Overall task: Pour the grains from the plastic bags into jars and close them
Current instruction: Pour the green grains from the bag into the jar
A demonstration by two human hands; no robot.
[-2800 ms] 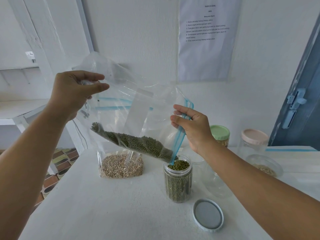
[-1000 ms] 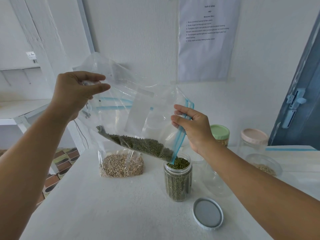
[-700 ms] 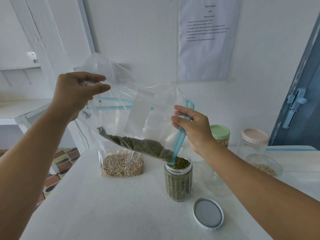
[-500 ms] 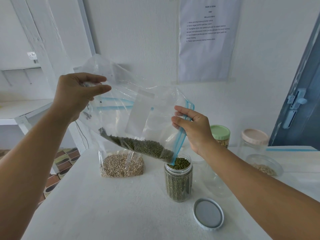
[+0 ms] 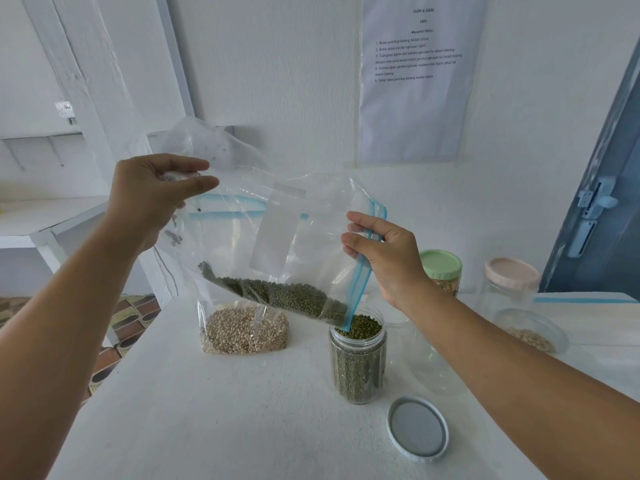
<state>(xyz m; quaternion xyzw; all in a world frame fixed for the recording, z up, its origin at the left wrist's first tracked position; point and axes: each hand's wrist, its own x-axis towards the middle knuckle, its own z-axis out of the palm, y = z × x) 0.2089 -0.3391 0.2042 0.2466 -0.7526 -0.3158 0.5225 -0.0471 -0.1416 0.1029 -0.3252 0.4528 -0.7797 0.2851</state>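
Note:
A clear zip bag [image 5: 277, 237] with a blue seal hangs tilted over the white table [image 5: 207, 427]. My left hand [image 5: 152, 195] pinches its raised bottom corner. My right hand [image 5: 384, 251] pinches the blue zip edge, whose lower corner dips into the open jar [image 5: 357, 362]. Green mung beans [image 5: 277, 296] lie along the bag's lower edge and reach the jar's mouth, which is heaped to the rim. The jar's white lid [image 5: 417, 434] lies upside down on the table in front of it.
A second bag of pale beige grains [image 5: 244, 332] lies behind the jar on the left. Right of the jar are an empty clear jar [image 5: 429, 362], a green-lidded jar [image 5: 441, 271], a pink-lidded jar [image 5: 510, 285] and a clear container with grains [image 5: 531, 336]. The table's left edge drops to a tiled floor.
The heap of green beans in the bag has shrunk a little and slid towards the jar. Both hands stay almost still.

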